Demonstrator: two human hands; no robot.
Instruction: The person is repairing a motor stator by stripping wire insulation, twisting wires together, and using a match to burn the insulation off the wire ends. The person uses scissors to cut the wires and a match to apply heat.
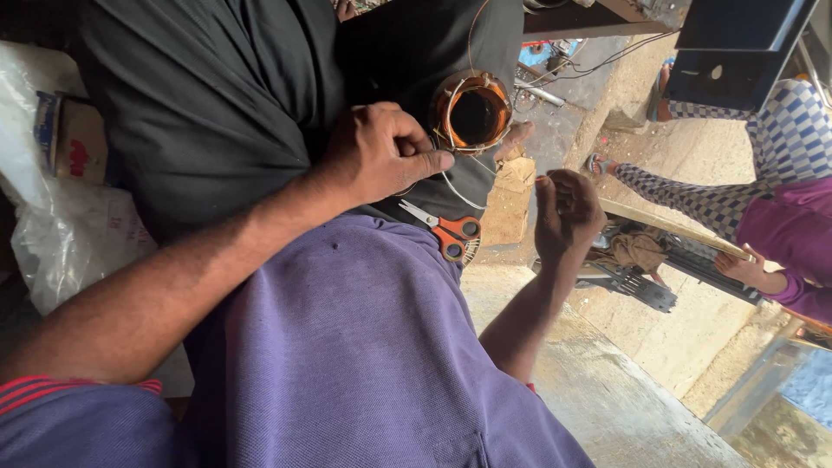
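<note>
A round copper wire coil (475, 114) with a dark hollow middle rests on my black-trousered lap. My left hand (381, 156) is closed just left of the coil, thumb and fingers pinching a thin white thread (458, 196) that runs along the coil's rim and loops down over the trousers. My right hand (565, 208) is curled into a fist to the right of the coil, held in the air apart from it. I cannot see anything in that fist. Orange-handled scissors (449, 232) lie on my lap below the coil.
A clear plastic bag (61, 217) with a small box lies at the left. Another person in checked trousers and a purple top (780, 217) crouches at the right beside a metal grille (646, 286). A dark blue metal casing (737, 52) and loose wires are at the top right.
</note>
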